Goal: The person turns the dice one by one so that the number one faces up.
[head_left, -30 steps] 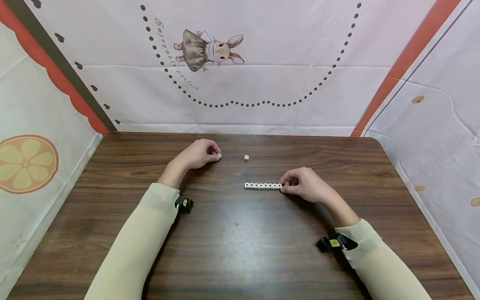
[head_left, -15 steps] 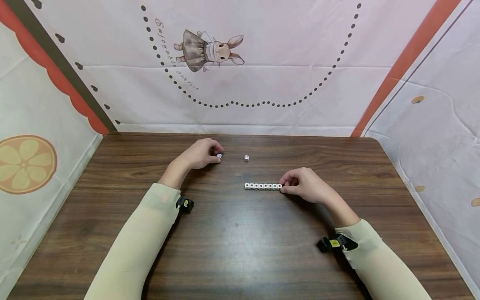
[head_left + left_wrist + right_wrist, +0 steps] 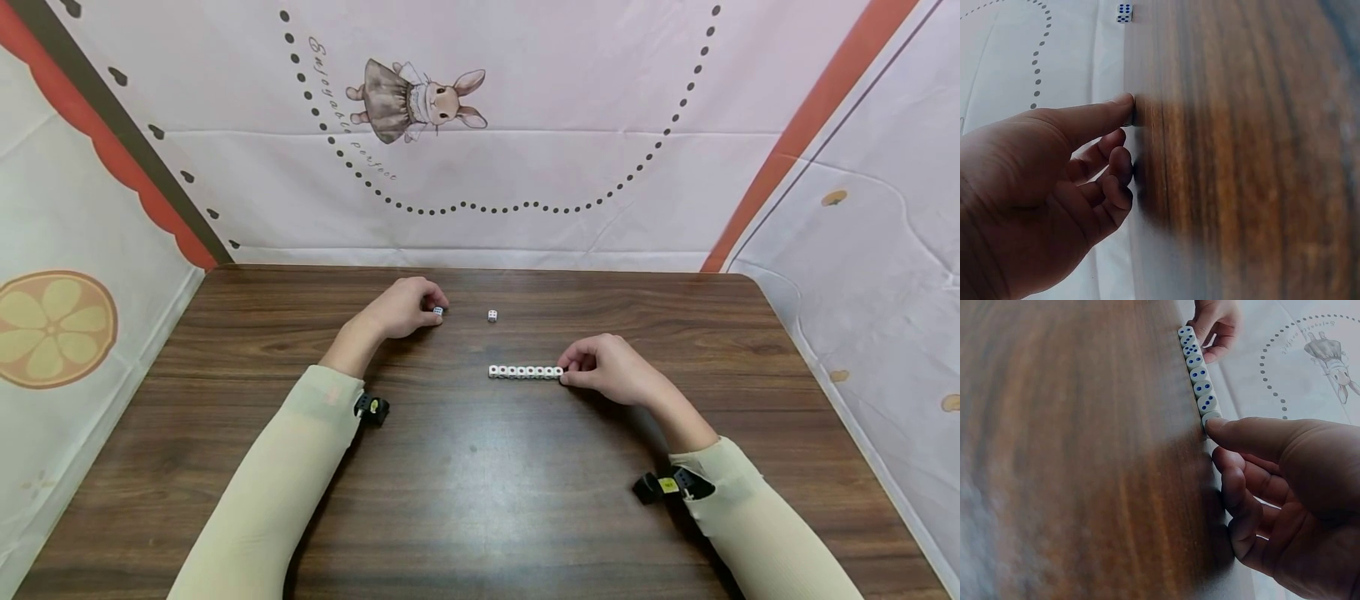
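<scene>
In the head view, a straight row of several white dice (image 3: 525, 372) lies on the brown wooden table, each with a single dark pip on top. My right hand (image 3: 611, 369) pinches the die at the row's right end; in the right wrist view the thumb (image 3: 1254, 434) covers part of that end die (image 3: 1210, 417). Farther back, my left hand (image 3: 401, 308) holds a single die (image 3: 438, 311) at the thumb tip. In the left wrist view the thumb hides nearly all of it. Another loose die (image 3: 492, 316) stands apart to its right, behind the row.
The wooden table (image 3: 465, 483) ends at a back edge against a pale printed cloth (image 3: 570, 167) with a rabbit picture. Cloth walls also flank the left and right sides. A small black camera sits at each wrist: left (image 3: 372, 409), right (image 3: 660, 487).
My left hand has shifted very slightly to the right, its fingers reaching a little farther past the die. The right hand, the dice row and the loose die stay in place.
</scene>
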Demonstrator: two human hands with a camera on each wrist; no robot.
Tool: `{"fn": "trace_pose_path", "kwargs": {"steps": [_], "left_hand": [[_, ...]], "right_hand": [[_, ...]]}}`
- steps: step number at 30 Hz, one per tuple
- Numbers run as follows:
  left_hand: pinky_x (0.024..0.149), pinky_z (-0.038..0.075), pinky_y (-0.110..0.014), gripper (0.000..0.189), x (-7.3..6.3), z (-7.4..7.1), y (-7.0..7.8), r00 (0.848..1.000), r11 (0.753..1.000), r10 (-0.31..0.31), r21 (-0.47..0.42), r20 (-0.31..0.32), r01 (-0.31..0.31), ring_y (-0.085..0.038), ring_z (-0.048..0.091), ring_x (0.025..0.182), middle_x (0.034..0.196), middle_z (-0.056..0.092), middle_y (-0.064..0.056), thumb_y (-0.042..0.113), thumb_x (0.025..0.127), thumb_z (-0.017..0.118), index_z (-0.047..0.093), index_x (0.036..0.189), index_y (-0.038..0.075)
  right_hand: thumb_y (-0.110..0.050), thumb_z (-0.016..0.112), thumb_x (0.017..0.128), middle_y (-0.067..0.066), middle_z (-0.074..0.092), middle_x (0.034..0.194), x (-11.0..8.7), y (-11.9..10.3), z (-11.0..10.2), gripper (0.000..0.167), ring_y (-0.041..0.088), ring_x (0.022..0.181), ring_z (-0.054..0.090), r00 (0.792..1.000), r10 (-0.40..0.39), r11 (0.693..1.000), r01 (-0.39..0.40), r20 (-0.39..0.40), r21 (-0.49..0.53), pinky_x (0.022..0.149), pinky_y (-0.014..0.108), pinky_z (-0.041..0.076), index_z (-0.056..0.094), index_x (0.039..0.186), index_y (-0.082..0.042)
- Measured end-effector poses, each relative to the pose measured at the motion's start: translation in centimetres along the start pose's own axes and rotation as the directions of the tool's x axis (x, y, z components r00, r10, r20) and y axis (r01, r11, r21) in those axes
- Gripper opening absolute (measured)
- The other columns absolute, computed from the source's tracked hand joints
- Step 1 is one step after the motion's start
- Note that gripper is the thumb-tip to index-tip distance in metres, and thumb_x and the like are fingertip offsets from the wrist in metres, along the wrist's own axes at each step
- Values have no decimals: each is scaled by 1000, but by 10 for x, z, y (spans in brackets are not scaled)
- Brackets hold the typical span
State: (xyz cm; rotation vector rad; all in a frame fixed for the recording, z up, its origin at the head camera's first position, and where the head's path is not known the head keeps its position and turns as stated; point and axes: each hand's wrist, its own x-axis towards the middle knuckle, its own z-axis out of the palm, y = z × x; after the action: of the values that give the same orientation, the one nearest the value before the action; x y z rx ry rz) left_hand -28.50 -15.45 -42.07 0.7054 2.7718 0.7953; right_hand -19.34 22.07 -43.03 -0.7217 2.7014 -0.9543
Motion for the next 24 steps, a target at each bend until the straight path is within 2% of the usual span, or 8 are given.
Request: {"fn": "trace_pose_path", "kwargs": {"steps": [8, 15, 24], "left_hand": [[92, 48, -43, 12, -1, 0, -1, 1000, 999, -17, -30, 3, 17, -24, 62, 98, 104, 70, -7, 12, 100, 76, 76, 110, 7], [89, 48, -42, 10, 0, -3, -5, 1000, 999, -13, -49, -20, 13, -23, 62, 95, 100, 70, -5, 13, 99, 76, 75, 108, 9], [91, 48, -43, 11, -3, -4, -8, 999, 998, -31, -62, -18, 30, -24, 62, 97, 104, 70, -7, 14, 101, 75, 73, 110, 8]], "right_hand": [[-15, 84, 93, -7, 67, 80, 0, 1, 0, 7, 12, 73, 61, 1000, 2, 1000, -2, 4, 6, 69, 31, 49, 79, 97, -14], [-15, 84, 92, -8, 67, 79, 0, -1, 0, 7, 11, 72, 61, 1000, 12, 1000, -12, 4, 8, 68, 30, 49, 78, 97, -15], [-15, 84, 92, -9, 67, 79, 0, -1, 0, 7, 12, 72, 61, 1000, 16, 1000, -16, 8, 5, 68, 31, 49, 78, 97, -15]]}}
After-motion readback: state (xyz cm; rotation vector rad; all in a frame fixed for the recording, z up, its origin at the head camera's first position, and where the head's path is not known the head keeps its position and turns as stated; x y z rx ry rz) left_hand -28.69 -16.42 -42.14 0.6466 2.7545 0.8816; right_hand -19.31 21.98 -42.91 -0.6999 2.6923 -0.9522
